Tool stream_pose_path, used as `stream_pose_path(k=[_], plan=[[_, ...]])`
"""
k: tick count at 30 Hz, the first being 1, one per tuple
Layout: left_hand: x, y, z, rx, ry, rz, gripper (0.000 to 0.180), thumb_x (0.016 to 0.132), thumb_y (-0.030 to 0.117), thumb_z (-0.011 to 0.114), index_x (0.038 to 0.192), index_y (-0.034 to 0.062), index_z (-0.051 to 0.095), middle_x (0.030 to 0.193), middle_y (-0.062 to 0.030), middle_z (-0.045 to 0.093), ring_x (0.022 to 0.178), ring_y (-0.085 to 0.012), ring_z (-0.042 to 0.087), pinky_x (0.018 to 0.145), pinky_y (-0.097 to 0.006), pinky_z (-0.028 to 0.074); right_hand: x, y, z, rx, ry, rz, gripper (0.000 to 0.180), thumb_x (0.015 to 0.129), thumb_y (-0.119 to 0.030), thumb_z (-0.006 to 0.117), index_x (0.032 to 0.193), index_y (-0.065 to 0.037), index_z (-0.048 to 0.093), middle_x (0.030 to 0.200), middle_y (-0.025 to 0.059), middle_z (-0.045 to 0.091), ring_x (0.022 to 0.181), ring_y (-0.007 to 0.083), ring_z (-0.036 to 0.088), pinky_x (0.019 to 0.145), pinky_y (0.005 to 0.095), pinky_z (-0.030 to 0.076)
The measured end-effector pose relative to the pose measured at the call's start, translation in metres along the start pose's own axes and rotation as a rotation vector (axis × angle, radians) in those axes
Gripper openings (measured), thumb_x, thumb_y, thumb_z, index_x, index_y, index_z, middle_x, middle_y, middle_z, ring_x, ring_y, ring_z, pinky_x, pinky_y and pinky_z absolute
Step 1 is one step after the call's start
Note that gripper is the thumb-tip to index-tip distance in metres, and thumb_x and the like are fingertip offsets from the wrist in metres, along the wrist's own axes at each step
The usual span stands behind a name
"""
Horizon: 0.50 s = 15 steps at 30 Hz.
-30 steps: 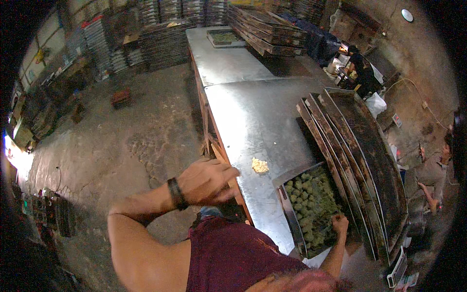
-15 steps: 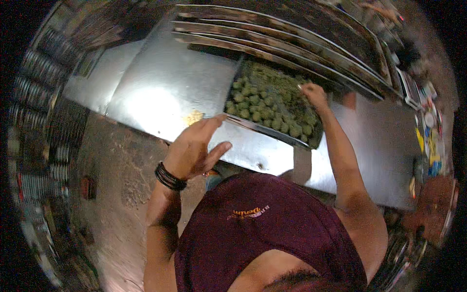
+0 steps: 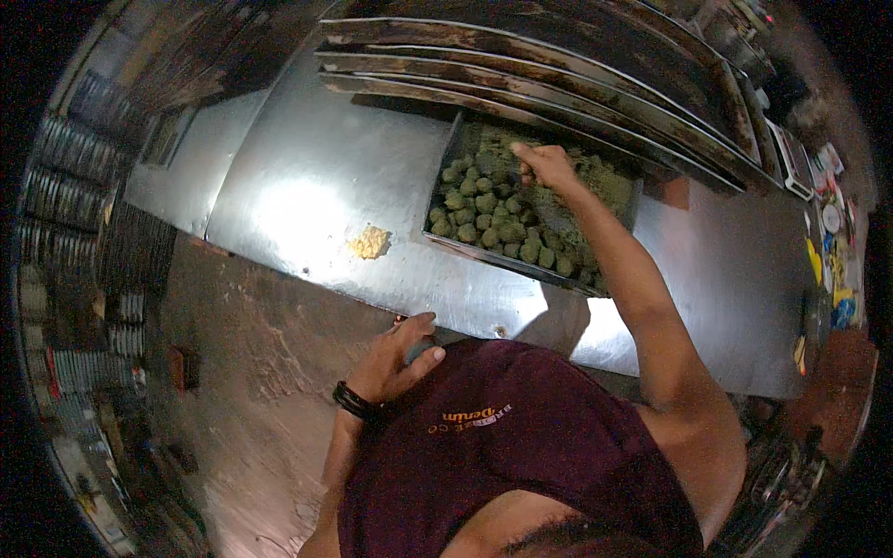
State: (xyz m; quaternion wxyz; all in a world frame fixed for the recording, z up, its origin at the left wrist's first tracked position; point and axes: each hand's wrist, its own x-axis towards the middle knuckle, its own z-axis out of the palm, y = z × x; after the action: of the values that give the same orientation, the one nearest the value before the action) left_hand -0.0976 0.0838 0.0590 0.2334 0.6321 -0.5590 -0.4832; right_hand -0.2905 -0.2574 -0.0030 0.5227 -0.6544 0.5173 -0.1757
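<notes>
A rectangular metal tray on the steel table holds many round green balls at its near left side. Loose green crumbs cover its far and right parts. Over the tray's far middle is my right hand, closed with its fingers curled toward the palm; whatever they hold is hidden. My left hand is beside the table's near edge, close to my shirt. Its thumb and fingers are apart and nothing shows in it.
A small yellowish crumbly pile lies on the steel table left of the tray. Long metal trays stand in a row behind. A white scale-like device is at the far right. Stacked trays line the left.
My right hand has moved left across the tray, from its right side to its far middle. My left hand has drawn back from the tray's near left corner toward my body.
</notes>
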Motion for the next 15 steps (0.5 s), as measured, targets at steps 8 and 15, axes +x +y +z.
stream_pose_path(k=[8, 15], plan=[[-0.012, -0.033, -0.003, 0.061, 0.162, 0.109, 0.052, 0.085, 0.033, 0.056, 0.123, -0.0003, 0.042, 0.117, -0.0220, 0.052, 0.108, -0.0333, 0.051, 0.087, -0.039, 0.043, 0.057, -0.023, 0.056, -0.218, -0.171, -0.103, 0.047, 0.085, -0.046, 0.052, 0.094, -0.001, 0.062, 0.084, 0.0100, 0.062, 0.070, 0.0177, 0.059, 0.063, 0.0359, 0.047], [-0.018, -0.059, -0.019, -0.025, 0.189, 0.085, 0.050, 0.085, 0.033, 0.056, 0.120, -0.0010, 0.045, 0.114, -0.0208, 0.055, 0.101, -0.0333, 0.056, 0.083, -0.041, 0.045, 0.070, -0.001, 0.061, -0.154, -0.245, -0.063, 0.031, 0.087, -0.016, 0.050, 0.116, -0.005, 0.055, 0.108, 0.0118, 0.058, 0.077, 0.0187, 0.058, 0.073, 0.0349, 0.047]])
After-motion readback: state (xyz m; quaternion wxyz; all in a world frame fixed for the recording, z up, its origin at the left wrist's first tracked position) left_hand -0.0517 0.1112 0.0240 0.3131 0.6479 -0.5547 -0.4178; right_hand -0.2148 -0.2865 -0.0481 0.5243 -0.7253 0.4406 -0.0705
